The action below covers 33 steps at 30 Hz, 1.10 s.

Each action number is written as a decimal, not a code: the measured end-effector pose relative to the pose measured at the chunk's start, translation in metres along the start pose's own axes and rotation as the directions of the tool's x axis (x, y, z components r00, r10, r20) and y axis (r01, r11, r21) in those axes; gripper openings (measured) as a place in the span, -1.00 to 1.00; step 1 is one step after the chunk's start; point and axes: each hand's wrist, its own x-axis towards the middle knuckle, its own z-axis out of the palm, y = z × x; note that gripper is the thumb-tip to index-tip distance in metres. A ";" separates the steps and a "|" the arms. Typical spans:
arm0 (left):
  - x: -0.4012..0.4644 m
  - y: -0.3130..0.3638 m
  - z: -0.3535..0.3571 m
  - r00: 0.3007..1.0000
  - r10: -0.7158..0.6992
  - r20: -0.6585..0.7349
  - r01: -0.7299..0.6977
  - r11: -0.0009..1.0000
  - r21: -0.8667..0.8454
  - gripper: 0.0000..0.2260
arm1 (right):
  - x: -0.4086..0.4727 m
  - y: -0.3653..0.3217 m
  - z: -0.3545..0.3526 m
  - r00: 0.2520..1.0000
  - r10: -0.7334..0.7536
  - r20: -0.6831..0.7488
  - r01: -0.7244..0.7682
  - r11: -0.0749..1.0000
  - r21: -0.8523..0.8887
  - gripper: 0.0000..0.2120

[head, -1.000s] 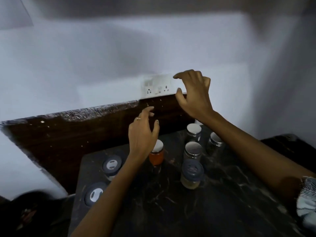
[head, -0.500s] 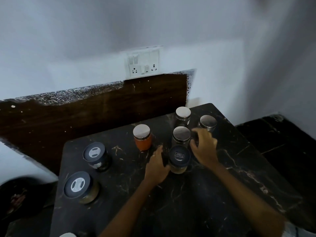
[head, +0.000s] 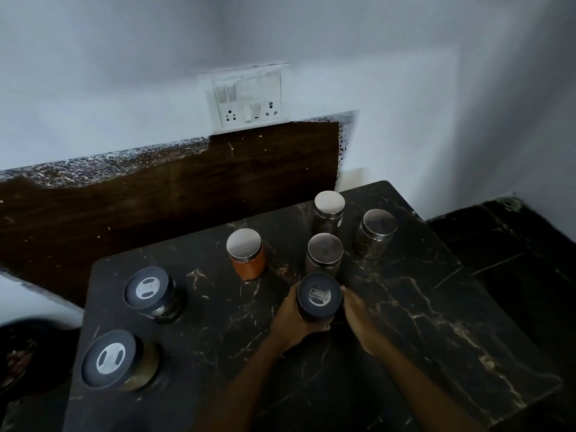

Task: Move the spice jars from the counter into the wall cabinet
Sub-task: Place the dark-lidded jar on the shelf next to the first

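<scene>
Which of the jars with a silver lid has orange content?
The orange jar, standing alone left of the other three silver-lidded jars, whose contents look dark. It is behind the left hand.

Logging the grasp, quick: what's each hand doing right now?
Left hand: grips the dark-lidded jar.
Right hand: at the same jar's side; grip cannot be told.

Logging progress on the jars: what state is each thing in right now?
Dark-lidded jar: lidded, gripped by left hand; right hand alongside.
Orange jar: lidded, upright, untouched.
Three steel-lidded jars: lidded, upright on counter.
Two black-lidded jars: lidded, upright.
</scene>
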 end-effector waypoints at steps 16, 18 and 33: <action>-0.013 0.009 -0.002 0.988 0.006 -0.153 -0.010 1.000 -0.027 -0.13 | -0.003 -0.003 0.000 0.985 0.114 0.133 -0.141 0.967 0.214 -0.82; -0.017 0.020 -0.013 0.989 0.005 -0.147 -0.018 0.996 -0.085 -0.20 | -0.009 -0.012 0.001 0.983 0.085 0.162 -0.125 0.958 0.258 -0.82; -0.073 0.120 -0.104 0.976 0.105 -0.189 -0.168 0.920 -0.355 -0.59 | -0.059 -0.099 0.034 0.772 -0.178 0.610 -0.260 0.787 0.559 -0.51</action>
